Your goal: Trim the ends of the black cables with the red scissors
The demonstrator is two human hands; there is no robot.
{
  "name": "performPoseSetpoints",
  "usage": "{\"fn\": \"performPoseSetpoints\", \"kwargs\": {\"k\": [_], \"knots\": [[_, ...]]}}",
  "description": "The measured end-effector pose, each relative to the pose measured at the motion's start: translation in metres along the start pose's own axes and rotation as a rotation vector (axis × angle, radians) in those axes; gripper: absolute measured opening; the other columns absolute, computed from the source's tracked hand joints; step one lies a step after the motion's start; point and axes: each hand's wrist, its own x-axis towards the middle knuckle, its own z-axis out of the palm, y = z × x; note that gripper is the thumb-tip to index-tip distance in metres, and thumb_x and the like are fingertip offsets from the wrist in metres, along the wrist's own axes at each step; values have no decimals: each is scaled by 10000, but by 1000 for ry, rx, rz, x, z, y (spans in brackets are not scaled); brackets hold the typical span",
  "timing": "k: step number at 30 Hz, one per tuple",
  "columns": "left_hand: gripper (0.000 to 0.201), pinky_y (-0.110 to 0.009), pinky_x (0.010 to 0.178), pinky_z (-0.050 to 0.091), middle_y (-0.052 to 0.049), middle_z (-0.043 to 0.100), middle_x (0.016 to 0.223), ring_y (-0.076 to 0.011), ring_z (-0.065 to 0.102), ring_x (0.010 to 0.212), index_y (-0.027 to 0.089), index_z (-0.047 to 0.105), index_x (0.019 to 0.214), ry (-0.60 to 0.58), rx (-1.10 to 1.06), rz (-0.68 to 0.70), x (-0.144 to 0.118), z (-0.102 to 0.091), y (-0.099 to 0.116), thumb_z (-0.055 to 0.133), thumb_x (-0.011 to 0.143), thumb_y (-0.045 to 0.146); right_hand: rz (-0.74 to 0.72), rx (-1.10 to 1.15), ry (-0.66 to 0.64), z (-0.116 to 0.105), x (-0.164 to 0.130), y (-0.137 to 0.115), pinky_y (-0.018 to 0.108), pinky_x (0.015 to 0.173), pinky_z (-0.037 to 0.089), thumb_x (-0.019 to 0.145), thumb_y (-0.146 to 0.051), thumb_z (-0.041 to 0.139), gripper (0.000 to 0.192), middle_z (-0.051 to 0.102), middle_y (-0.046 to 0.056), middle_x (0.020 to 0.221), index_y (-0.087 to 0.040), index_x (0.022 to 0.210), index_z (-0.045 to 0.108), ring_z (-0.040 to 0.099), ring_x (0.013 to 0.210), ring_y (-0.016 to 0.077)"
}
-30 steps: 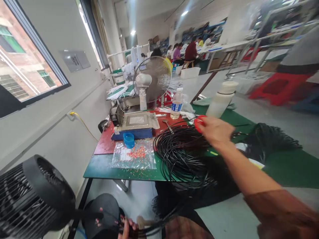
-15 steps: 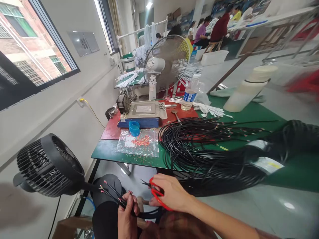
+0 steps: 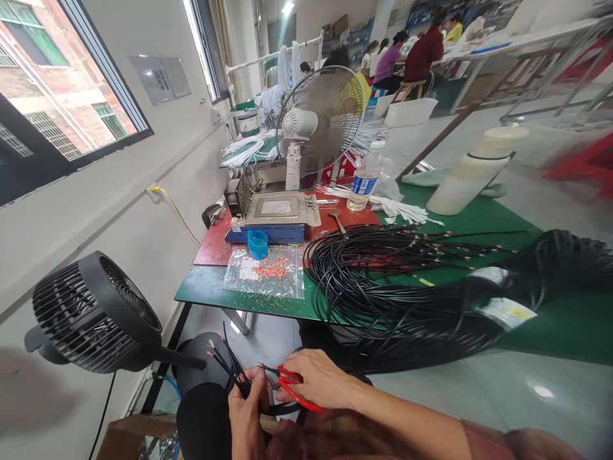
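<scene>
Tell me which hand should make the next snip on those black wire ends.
Right. The right hand already holds the red scissors, blades pointing at the black wires that the left hand grips in a bunch, so the left seems best kept steadying.

Hidden and cut-off parts at the hands

The left hand [image 3: 246, 418] is cropped at six o'clock; the right hand [image 3: 318, 380] covers most of the red scissors [image 3: 292, 386]; wire tips [image 3: 215, 348] at ten o'clock are too small to read.

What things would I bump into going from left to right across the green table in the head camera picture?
Plastic bag of red bits → blue cup → water bottle → black wire coil → white cylinder. Below the table, the left hand grips wire ends, the right hand red scissors.
</scene>
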Motion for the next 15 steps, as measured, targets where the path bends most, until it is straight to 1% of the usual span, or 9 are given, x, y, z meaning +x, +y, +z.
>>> {"fn": "performPoseSetpoints", "kwargs": {"k": [5, 10, 13, 15], "knots": [[283, -192, 448, 240, 94, 362, 436, -19, 296, 424, 142, 517, 672, -21, 44, -25, 2, -2, 1, 611, 633, 406, 6, -30, 7, 5, 0, 6, 221, 514, 207, 791, -513, 434, 434, 579, 26, 565, -171, 613, 635, 419, 513, 99], [269, -199, 456, 244, 90, 377, 445, -19, 304, 428, 145, 510, 661, -50, 59, -37, 6, -4, -3, 615, 633, 391, 11, -18, 45, 13, 3, 12, 231, 479, 163, 755, -470, 503, 400, 508, 5, 482, -152, 535, 603, 311, 465, 76], [270, -205, 453, 231, 86, 389, 440, -20, 302, 419, 139, 526, 684, -64, 53, -41, 7, -4, -5, 607, 642, 393, 33, 65, 56, 13, 6, 14, 229, 465, 156, 732, -420, 539, 377, 451, -13, 449, -134, 489, 572, 291, 456, 66], [283, -204, 465, 241, 81, 413, 452, -23, 315, 428, 132, 547, 754, -69, 10, -58, 7, -4, -6, 603, 648, 389, 85, 207, 40, 11, 8, 13, 217, 451, 168, 726, -405, 544, 374, 419, -22, 431, -120, 485, 562, 313, 443, 61]]}}
